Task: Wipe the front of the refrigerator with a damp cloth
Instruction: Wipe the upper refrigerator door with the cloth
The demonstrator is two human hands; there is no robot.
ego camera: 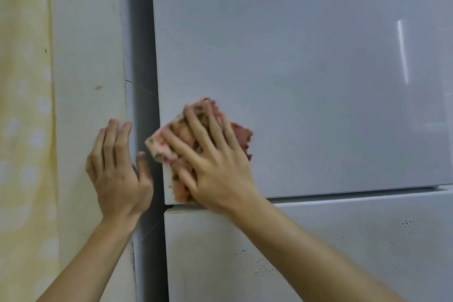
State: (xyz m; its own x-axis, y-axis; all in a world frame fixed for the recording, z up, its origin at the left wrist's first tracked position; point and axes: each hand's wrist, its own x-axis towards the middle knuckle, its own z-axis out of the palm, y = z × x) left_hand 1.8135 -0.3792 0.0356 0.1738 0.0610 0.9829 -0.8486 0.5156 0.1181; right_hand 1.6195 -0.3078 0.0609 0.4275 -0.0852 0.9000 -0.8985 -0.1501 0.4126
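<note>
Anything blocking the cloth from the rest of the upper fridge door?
Nothing visible. The right hand presses the cloth flat on the lower left corner of the upper door; the door face above and to its right is bare. The left hand rests on the wall, off the door.

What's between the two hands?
In the head view, the fridge's shadowed side and the door's edge separate the left hand from the right hand on the cloth.
</note>
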